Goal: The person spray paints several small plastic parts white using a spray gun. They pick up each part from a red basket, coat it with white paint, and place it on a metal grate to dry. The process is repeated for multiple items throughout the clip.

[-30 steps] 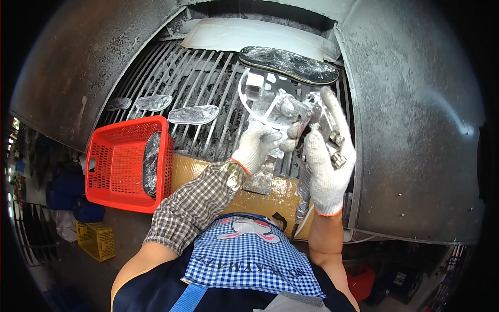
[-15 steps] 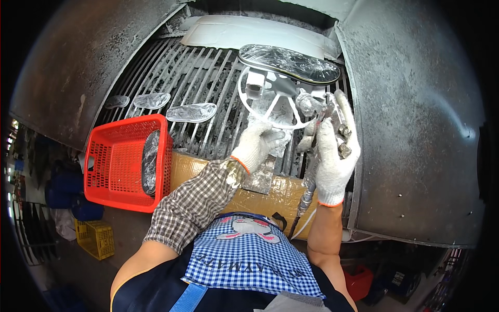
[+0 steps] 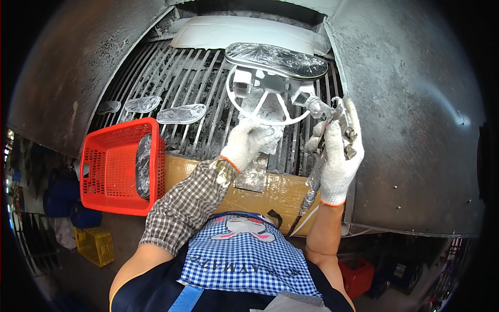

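Observation:
A white spoked wheel [image 3: 307, 115] stands over the slatted grate, carrying a dark, shoe-sole-shaped piece [image 3: 275, 60] with shiny wrinkled clear film on its top. My left hand [image 3: 244, 141], in a white knit glove, has its fingers curled at the wheel's near rim; the grip is partly hidden. A spray gun [image 3: 321, 109], crusted with grey residue, is in my gloved right hand [image 3: 340, 156]. Its nozzle end points left toward the wheel and its hose hangs down toward me. Fingers wrap around the gun's body, just right of the wheel.
Three film-covered sole pieces [image 3: 182, 114] lie on the metal grate [image 3: 208, 78] at left. A red plastic basket [image 3: 122, 208] holds another dark wrapped sole. Dark metal walls flank the grate; a taped brown board [image 3: 182, 166] runs along its front. A yellow crate [image 3: 94, 247] sits lower left.
The whole scene has shifted slightly left in view. The spray gun and right hand have moved a little right and down relative to the wheel. My left hand stays at the rim.

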Action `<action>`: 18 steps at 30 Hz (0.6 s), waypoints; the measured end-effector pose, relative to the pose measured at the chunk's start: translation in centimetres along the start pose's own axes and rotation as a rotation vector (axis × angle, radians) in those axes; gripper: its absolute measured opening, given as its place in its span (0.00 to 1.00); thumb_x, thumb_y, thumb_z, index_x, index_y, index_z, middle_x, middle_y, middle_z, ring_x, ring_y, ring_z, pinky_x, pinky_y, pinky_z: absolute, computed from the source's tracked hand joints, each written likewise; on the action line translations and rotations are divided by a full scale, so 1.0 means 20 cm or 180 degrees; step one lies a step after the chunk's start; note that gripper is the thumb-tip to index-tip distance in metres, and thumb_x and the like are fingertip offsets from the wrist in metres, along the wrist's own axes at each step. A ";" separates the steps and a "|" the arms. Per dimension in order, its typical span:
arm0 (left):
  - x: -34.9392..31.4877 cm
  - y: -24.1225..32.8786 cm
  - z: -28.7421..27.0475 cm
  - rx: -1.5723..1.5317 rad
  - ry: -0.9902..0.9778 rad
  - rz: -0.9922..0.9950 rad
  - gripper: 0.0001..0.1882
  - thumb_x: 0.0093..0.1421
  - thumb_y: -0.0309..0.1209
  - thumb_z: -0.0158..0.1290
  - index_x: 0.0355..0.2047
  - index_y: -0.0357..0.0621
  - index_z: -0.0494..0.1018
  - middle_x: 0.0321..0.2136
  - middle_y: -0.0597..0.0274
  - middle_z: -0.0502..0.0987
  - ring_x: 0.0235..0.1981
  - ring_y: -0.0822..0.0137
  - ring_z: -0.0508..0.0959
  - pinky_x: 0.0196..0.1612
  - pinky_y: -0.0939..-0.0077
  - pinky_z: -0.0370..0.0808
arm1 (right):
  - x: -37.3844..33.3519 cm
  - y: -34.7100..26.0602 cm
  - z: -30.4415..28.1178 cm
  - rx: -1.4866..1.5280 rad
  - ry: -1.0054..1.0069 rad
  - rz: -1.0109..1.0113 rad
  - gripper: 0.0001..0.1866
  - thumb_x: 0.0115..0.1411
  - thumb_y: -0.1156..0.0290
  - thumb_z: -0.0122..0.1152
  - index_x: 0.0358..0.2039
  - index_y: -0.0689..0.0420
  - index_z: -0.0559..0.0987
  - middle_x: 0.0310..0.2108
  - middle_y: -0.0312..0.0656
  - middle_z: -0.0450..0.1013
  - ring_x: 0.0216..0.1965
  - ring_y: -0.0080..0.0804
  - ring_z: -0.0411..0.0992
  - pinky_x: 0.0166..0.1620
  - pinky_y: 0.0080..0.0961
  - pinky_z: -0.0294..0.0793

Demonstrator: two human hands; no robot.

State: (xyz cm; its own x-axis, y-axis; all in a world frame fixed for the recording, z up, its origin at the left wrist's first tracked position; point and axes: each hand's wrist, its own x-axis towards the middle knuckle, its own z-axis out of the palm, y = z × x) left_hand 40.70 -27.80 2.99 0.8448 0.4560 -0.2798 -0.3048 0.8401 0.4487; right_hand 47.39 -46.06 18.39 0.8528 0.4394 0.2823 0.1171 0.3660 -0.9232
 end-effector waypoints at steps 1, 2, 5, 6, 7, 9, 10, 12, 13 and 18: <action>0.00 0.00 0.00 -0.0001 0.0071 0.0000 0.23 0.66 0.26 0.52 0.60 0.28 0.69 0.54 0.38 0.77 0.54 0.40 0.80 0.61 0.44 0.80 | 0.00 0.00 -0.01 0.0050 0.0043 0.0018 0.32 0.74 0.73 0.60 0.75 0.65 0.63 0.35 0.37 0.77 0.29 0.15 0.71 0.32 0.16 0.74; 0.00 0.01 -0.01 -0.0048 0.0090 -0.0002 0.23 0.66 0.26 0.52 0.60 0.28 0.69 0.54 0.38 0.77 0.54 0.40 0.80 0.61 0.44 0.80 | 0.00 0.00 -0.01 0.0100 0.0110 -0.0028 0.32 0.74 0.73 0.59 0.75 0.64 0.62 0.34 0.37 0.77 0.28 0.15 0.71 0.32 0.16 0.73; 0.01 0.01 -0.03 -0.0051 0.0133 -0.0010 0.21 0.66 0.25 0.51 0.58 0.27 0.70 0.53 0.38 0.78 0.53 0.40 0.81 0.60 0.43 0.81 | 0.00 -0.02 -0.03 0.0109 0.0176 -0.0007 0.32 0.74 0.73 0.59 0.75 0.63 0.62 0.34 0.37 0.77 0.28 0.15 0.71 0.32 0.16 0.74; 0.01 0.02 -0.04 -0.0022 0.0149 0.0002 0.21 0.66 0.25 0.51 0.57 0.27 0.70 0.52 0.38 0.78 0.52 0.41 0.81 0.60 0.42 0.81 | 0.00 -0.03 -0.04 0.0009 0.0169 -0.0060 0.32 0.74 0.74 0.59 0.75 0.63 0.62 0.34 0.37 0.77 0.28 0.15 0.71 0.31 0.16 0.74; 0.02 0.02 -0.04 0.0028 0.0246 -0.0001 0.20 0.66 0.25 0.51 0.57 0.27 0.70 0.52 0.39 0.78 0.52 0.41 0.82 0.59 0.42 0.82 | 0.00 -0.03 -0.05 0.0024 0.0177 -0.0032 0.32 0.74 0.74 0.59 0.75 0.63 0.62 0.34 0.37 0.77 0.27 0.15 0.71 0.31 0.16 0.74; 0.02 0.02 -0.06 0.0015 0.0167 0.0074 0.18 0.67 0.26 0.53 0.54 0.27 0.72 0.50 0.39 0.79 0.50 0.42 0.83 0.59 0.43 0.83 | 0.01 -0.04 -0.07 0.0073 0.0215 0.0018 0.31 0.75 0.74 0.59 0.75 0.63 0.62 0.34 0.38 0.77 0.27 0.15 0.71 0.31 0.16 0.74; 0.02 0.02 -0.06 0.0025 0.0162 0.0093 0.17 0.68 0.27 0.53 0.53 0.28 0.72 0.50 0.39 0.79 0.50 0.42 0.83 0.59 0.43 0.82 | 0.01 -0.04 -0.08 0.0019 0.0218 -0.0013 0.31 0.75 0.74 0.59 0.75 0.64 0.62 0.34 0.38 0.77 0.27 0.15 0.71 0.31 0.16 0.74; 0.02 0.03 -0.08 0.0017 0.0152 0.0116 0.16 0.68 0.27 0.54 0.52 0.28 0.73 0.50 0.40 0.79 0.50 0.43 0.83 0.59 0.44 0.82 | 0.01 -0.05 -0.10 -0.0095 0.0243 -0.0058 0.31 0.75 0.73 0.59 0.75 0.64 0.62 0.33 0.38 0.77 0.27 0.15 0.71 0.31 0.16 0.75; 0.01 0.04 -0.08 -0.0002 0.0144 0.0119 0.16 0.68 0.27 0.54 0.52 0.28 0.73 0.50 0.40 0.79 0.50 0.43 0.83 0.59 0.44 0.83 | 0.02 -0.06 -0.11 -0.0025 0.0249 -0.0042 0.31 0.75 0.73 0.59 0.75 0.64 0.62 0.33 0.38 0.76 0.27 0.15 0.71 0.31 0.16 0.75; 0.00 0.09 -0.08 0.0029 0.0153 0.0124 0.15 0.69 0.28 0.55 0.50 0.29 0.74 0.48 0.39 0.80 0.49 0.43 0.83 0.57 0.46 0.83 | 0.03 -0.07 -0.15 0.0063 0.0360 -0.0020 0.31 0.75 0.73 0.58 0.74 0.65 0.62 0.33 0.38 0.75 0.27 0.16 0.71 0.30 0.17 0.75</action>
State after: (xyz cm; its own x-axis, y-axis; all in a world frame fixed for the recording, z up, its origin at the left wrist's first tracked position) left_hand 39.38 -25.73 2.43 0.8102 0.5021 -0.3024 -0.3329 0.8188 0.4678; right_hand 49.23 -48.72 19.10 0.9042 0.3420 0.2557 0.1134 0.3851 -0.9159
